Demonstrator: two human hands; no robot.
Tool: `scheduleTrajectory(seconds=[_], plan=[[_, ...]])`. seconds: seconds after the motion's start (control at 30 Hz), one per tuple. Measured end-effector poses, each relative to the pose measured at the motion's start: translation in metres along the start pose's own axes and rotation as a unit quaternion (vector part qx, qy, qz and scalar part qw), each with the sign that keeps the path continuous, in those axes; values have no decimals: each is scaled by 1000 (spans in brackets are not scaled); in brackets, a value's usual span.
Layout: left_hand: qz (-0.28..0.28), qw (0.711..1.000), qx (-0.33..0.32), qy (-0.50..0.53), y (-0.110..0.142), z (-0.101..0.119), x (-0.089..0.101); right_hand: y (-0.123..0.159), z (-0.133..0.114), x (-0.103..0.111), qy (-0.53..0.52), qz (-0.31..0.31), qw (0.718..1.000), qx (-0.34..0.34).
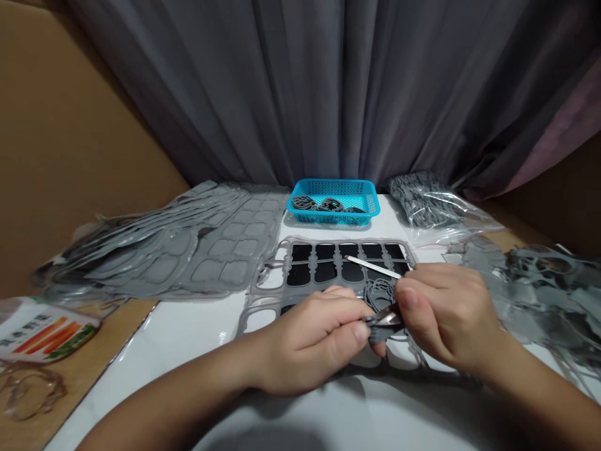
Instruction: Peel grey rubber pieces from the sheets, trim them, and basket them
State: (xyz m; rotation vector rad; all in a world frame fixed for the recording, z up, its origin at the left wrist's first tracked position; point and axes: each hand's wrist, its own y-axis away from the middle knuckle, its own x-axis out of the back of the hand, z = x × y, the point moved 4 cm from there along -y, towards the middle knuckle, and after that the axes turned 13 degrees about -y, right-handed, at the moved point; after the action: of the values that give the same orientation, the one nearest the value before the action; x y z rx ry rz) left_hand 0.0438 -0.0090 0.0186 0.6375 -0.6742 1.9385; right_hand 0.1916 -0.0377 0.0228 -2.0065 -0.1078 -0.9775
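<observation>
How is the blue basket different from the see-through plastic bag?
The blue basket is stiff and full of little holes, but the plastic bag is soft, clear and crumpled. The basket holds only a few dark pieces, while the bag is packed with them. Both sit at the far end of the white table.

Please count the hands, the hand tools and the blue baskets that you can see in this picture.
Hands: 2 (left hand, right hand)
Hand tools: 2 (white stick, small metal cutter)
Blue baskets: 1 (blue plastic basket)
Total: 5
</observation>
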Motion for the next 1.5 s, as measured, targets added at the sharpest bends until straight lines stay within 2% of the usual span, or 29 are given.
scheduleTrajectory(seconds=[0.53,0.6,0.67,0.77,0.83,0.93,1.03,1.1,1.2,1.33,1.43,1.5], plan=[[1,1000,4,-1,0,0,-1,-1,-1,1,10,16,1000,9],[3,1000,6,0,1,0,-1,0,2,1,-31,19,999,-6],[2,1000,8,3,0,-1,-1,1,8,2,-128,35,990,-48],[-5,1000,17,-3,-1,-4,-1,2,20,-3,-289,20,946,-147],[-13,999,37,-21,-3,-9,-3,2,23,-12,-372,-53,908,-187],[-23,995,71,-65,-4,-16,-5,4,21,-27,-445,-159,857,-204],[-48,991,77,-97,-5,-16,-7,10,22,-41,-495,-202,808,-249],[-79,988,71,-107,-5,-13,-9,13,23,-49,-546,-220,759,-279],[-106,981,90,-136,-3,-12,-9,14,25,-54,-634,-208,686,-289],[-108,981,106,-124,-2,-15,-3,11,29,-56,-739,-159,602,-258],[-108,990,88,-34,-2,-17,1,12,29,-56,-777,-145,566,-235],[-119,988,81,62,-2,-19,0,12,28,-56,-788,-137,559,-220]])
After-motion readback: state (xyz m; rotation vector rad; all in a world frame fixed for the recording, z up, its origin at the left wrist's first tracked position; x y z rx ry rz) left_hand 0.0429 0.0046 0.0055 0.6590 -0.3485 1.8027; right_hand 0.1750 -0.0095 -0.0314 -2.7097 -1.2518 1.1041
